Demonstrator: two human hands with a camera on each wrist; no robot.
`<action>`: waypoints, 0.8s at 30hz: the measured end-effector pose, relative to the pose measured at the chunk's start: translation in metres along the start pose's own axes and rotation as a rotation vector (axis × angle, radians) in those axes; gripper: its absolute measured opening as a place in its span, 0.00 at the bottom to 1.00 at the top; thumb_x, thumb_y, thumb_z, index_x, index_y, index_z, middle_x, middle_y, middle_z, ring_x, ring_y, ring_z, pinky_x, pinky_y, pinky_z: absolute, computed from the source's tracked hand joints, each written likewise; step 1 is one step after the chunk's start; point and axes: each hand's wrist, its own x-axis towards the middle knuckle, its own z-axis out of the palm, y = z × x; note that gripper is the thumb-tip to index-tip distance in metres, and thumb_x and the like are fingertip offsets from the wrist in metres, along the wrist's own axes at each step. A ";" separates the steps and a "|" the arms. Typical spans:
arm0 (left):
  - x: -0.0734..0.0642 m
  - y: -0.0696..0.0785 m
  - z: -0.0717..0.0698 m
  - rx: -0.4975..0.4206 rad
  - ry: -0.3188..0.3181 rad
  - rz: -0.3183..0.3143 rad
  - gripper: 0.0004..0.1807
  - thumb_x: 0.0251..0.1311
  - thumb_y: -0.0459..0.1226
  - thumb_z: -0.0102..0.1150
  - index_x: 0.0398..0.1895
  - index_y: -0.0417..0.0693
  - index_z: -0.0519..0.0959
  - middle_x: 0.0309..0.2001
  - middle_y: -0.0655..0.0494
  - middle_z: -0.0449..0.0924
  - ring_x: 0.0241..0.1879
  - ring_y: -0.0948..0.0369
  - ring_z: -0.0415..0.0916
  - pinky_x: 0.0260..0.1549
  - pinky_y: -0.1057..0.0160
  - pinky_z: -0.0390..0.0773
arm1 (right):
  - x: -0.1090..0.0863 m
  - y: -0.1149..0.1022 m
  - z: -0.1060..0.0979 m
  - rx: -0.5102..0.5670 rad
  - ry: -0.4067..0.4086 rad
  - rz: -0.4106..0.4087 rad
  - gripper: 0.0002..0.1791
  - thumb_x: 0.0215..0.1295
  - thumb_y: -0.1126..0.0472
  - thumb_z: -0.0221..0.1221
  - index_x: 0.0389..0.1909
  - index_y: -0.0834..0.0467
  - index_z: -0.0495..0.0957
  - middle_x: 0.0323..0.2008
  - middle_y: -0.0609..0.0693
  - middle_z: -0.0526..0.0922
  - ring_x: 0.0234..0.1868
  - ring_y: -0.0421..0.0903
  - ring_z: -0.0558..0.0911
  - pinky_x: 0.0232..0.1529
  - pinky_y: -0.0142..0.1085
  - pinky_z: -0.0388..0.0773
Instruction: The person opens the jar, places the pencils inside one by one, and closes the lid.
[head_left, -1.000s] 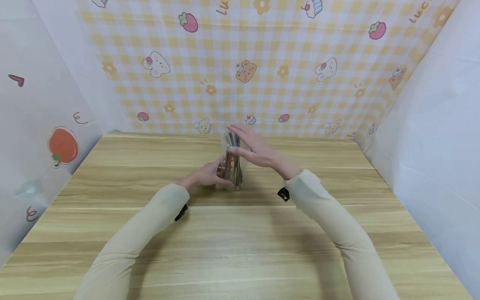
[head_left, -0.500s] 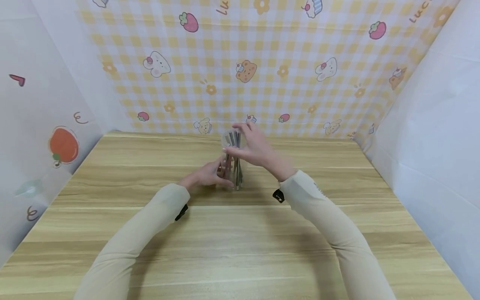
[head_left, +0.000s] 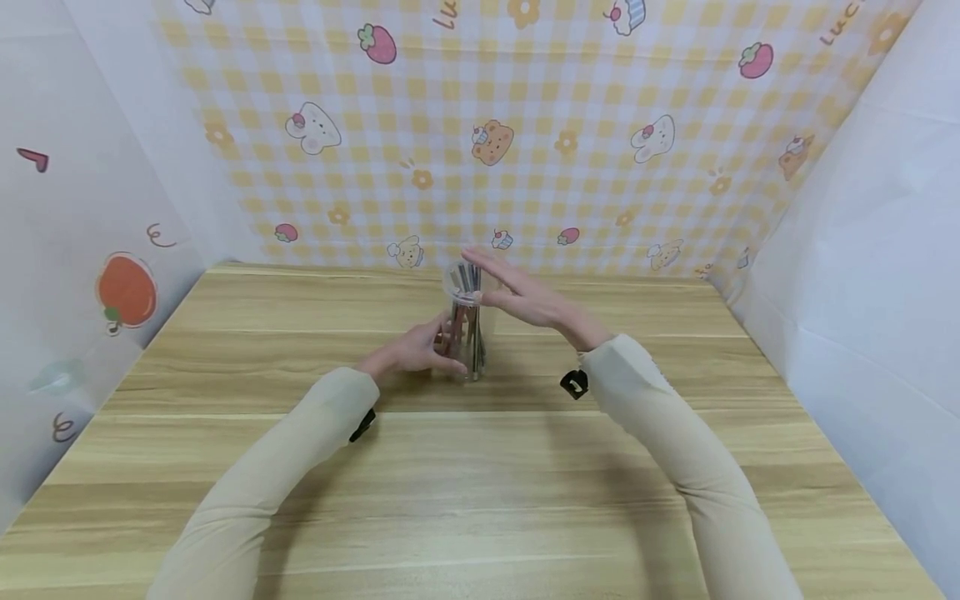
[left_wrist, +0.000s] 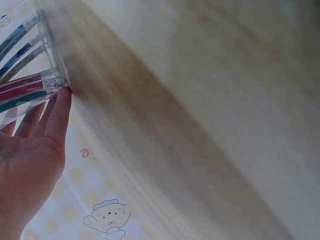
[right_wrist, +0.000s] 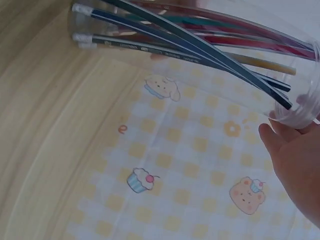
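Observation:
A clear cylindrical jar (head_left: 472,346) stands upright at the back middle of the table, with several pencils (right_wrist: 175,55) inside. Dark, red, green and yellow pencils show through its wall in the right wrist view. My left hand (head_left: 416,348) grips the lower jar from the left, thumb in front and fingers behind; in the left wrist view its fingertips lie by the jar's base. At the top, my right hand (head_left: 525,298) spans the clear lid (head_left: 453,282) from the right, thumb at the near rim and fingers across the far side. The lid's far edge is partly hidden.
The wood-grain table (head_left: 480,483) stretches in front of both arms. A yellow checked cloth (head_left: 450,108) with cartoon prints hangs close behind the jar. White sheets (head_left: 862,250) close off the sides.
My right hand has turned about the lid: its thumb swung left along the near rim half a second ago, then came back right. The left hand and the jar keep their place.

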 end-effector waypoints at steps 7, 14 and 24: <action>0.006 -0.015 0.001 0.032 0.022 0.007 0.52 0.40 0.45 0.69 0.67 0.56 0.46 0.54 0.46 0.68 0.52 0.53 0.65 0.52 0.53 0.63 | 0.000 -0.003 -0.001 -0.135 0.079 0.047 0.36 0.57 0.43 0.54 0.65 0.50 0.55 0.62 0.49 0.57 0.60 0.43 0.57 0.57 0.44 0.57; 0.004 -0.013 0.001 0.046 0.023 0.025 0.55 0.40 0.44 0.69 0.68 0.60 0.41 0.55 0.47 0.66 0.51 0.53 0.65 0.51 0.53 0.64 | 0.007 -0.003 0.004 -0.236 0.155 0.109 0.39 0.50 0.37 0.57 0.62 0.51 0.60 0.47 0.51 0.63 0.43 0.44 0.67 0.42 0.40 0.68; 0.005 -0.013 0.000 0.040 0.006 0.017 0.56 0.41 0.43 0.69 0.68 0.58 0.39 0.57 0.44 0.64 0.53 0.51 0.64 0.52 0.54 0.63 | 0.016 -0.002 0.015 -0.354 0.120 -0.082 0.33 0.58 0.46 0.54 0.62 0.55 0.61 0.60 0.54 0.59 0.59 0.48 0.58 0.56 0.42 0.59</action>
